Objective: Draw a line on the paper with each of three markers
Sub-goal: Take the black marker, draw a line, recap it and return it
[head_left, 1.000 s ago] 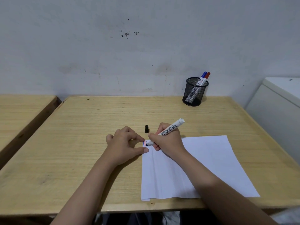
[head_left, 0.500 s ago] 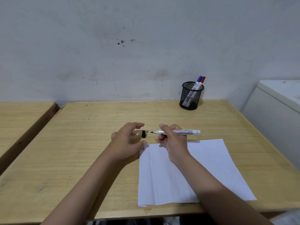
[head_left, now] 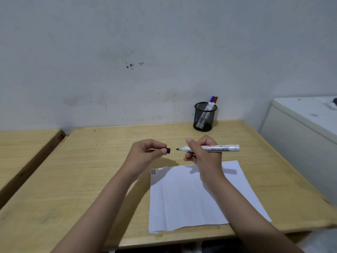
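The marker (head_left: pixel 215 148) lies level above the desk (head_left: pixel 109 172), nib bare and pointing toward the left hand (head_left: pixel 145 154), its white barrel running out past the right hand (head_left: pixel 202 154) on the far side. The right hand is closed around the barrel near the nib end, thumb on top and fingers curled beneath, a grip that steadies the nib for a push fit rather than for writing. Just off the nib, the left hand pinches the cap (head_left: pixel 168 150) between thumb and fingertips, the other fingers loosely curled; the cap's mouth seems to face the nib, with a small gap between. The two parts sit on one line, so the step in hand looks like recapping.

Below and slightly nearer than the right hand lies the paper (head_left: pixel 191 198), flat on the desk. Near its far left corner, under the gap between the hands, sits a small cluster of short marks (head_left: pixel 153 172), reddish and dark as far as can be told; their number is too small to count surely. That suggests the drawing is largely done.

Beyond the right hand, by the wall, stands the mesh cup (head_left: pixel 205 116) holding two capped markers (head_left: pixel 212 101), one blue, one red.
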`<state>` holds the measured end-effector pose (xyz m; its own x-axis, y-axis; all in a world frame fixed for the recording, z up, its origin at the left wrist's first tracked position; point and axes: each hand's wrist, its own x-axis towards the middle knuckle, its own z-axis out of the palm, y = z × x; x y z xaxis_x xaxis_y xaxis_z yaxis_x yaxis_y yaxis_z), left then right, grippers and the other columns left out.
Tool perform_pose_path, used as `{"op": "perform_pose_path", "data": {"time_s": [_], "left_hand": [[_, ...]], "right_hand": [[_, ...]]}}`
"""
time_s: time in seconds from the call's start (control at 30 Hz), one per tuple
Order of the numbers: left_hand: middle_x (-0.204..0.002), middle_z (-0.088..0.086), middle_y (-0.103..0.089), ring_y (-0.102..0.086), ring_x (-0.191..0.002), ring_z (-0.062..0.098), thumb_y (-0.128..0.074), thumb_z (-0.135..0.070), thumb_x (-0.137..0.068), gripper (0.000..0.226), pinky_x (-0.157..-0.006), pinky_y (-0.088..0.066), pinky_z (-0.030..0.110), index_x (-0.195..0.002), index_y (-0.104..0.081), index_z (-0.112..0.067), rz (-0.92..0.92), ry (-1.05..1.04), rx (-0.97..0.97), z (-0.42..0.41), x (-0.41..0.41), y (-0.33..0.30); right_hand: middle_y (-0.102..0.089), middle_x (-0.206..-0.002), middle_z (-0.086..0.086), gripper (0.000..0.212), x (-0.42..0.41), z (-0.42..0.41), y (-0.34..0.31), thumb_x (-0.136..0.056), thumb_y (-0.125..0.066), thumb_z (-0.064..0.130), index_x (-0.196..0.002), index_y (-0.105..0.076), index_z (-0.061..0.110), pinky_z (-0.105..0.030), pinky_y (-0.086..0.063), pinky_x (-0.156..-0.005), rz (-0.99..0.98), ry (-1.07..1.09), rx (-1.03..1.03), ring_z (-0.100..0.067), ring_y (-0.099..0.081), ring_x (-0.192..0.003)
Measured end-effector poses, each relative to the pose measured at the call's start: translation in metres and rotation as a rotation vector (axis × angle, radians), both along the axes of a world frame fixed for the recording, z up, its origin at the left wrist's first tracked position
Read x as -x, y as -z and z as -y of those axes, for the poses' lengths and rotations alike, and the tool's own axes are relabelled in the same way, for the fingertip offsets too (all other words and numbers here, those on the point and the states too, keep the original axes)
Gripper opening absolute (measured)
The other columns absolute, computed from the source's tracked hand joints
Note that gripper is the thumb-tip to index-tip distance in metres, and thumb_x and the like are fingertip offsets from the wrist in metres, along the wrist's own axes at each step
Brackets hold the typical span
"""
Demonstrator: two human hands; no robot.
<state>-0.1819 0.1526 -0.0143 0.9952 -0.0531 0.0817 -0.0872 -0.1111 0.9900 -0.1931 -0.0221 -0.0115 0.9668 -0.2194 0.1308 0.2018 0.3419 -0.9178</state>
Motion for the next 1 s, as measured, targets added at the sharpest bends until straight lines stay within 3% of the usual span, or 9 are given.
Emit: {"op": "perform_pose_path", "data": {"time_s": [0.17, 0.47, 0.57, 0.73, 0.87, 1.0], "left_hand": [[-0.08, 0.001, -0.074, -0.071, -0.077, 0.011, -0.066, -0.001, -0.077, 0.011, -0.077, -0.055, 0.022, -0.083, -0.069, -0.009, -0.056, 0.072, 0.246, 0.008, 0.012, -0.009], [-0.08, 0.003, -0.073, -0.069, -0.075, 0.014, -0.068, 0.0, -0.075, 0.01, -0.079, -0.055, 0.026, -0.081, -0.07, -0.009, 0.054, 0.109, 0.231, 0.027, 0.06, -0.044], [-0.082, 0.008, -0.071, -0.069, -0.072, 0.015, -0.068, 0.0, -0.073, 0.01, -0.077, -0.056, 0.025, -0.079, -0.07, -0.008, 0.061, 0.082, 0.285, 0.028, 0.064, -0.043], [-0.073, 0.009, -0.073, -0.07, -0.068, 0.017, -0.071, -0.004, -0.061, 0.015, -0.068, -0.056, 0.021, -0.076, -0.07, -0.003, 0.044, 0.083, 0.481, 0.032, 0.07, -0.046], [-0.071, 0.009, -0.073, -0.069, -0.067, 0.018, -0.07, -0.004, -0.061, 0.018, -0.072, -0.057, 0.025, -0.078, -0.069, 0.001, 0.093, 0.081, 0.501, 0.034, 0.076, -0.051], [-0.071, 0.007, -0.073, -0.069, -0.069, 0.017, -0.072, -0.007, -0.064, 0.011, -0.073, -0.057, 0.024, -0.075, -0.072, -0.005, 0.122, 0.033, 0.456, 0.032, 0.076, -0.053]], "right_hand": [[-0.052, -0.046, -0.001, 0.038, 0.003, 0.001, -0.003, -0.081, -0.068, 0.002, -0.057, -0.04, 0.011, -0.028, -0.051, -0.044, 0.007, -0.02, 0.001, -0.016, -0.053, -0.039], [-0.051, -0.047, -0.004, 0.035, 0.047, 0.002, -0.037, -0.08, -0.068, -0.001, -0.059, -0.042, 0.009, -0.029, -0.05, -0.044, 0.165, -0.056, 0.056, -0.015, -0.054, -0.039], [-0.05, -0.043, 0.002, 0.036, 0.049, 0.002, -0.038, -0.079, -0.068, -0.004, -0.058, -0.042, 0.01, -0.028, -0.05, -0.043, 0.192, -0.059, 0.07, -0.014, -0.053, -0.038], [-0.05, -0.048, -0.005, 0.038, 0.052, -0.006, -0.043, -0.079, -0.067, -0.006, -0.057, -0.042, 0.013, -0.028, -0.049, -0.043, 0.224, -0.097, -0.004, -0.015, -0.052, -0.037], [-0.05, -0.043, 0.003, 0.039, 0.052, -0.01, -0.046, -0.079, -0.065, -0.009, -0.058, -0.039, 0.012, -0.027, -0.046, -0.041, 0.272, -0.077, -0.028, -0.014, -0.05, -0.034], [-0.05, -0.045, -0.001, 0.034, 0.052, -0.015, -0.051, -0.082, -0.067, 0.004, -0.06, -0.042, 0.012, -0.026, -0.047, -0.042, 0.129, -0.126, -0.077, -0.013, -0.049, -0.036]]}}
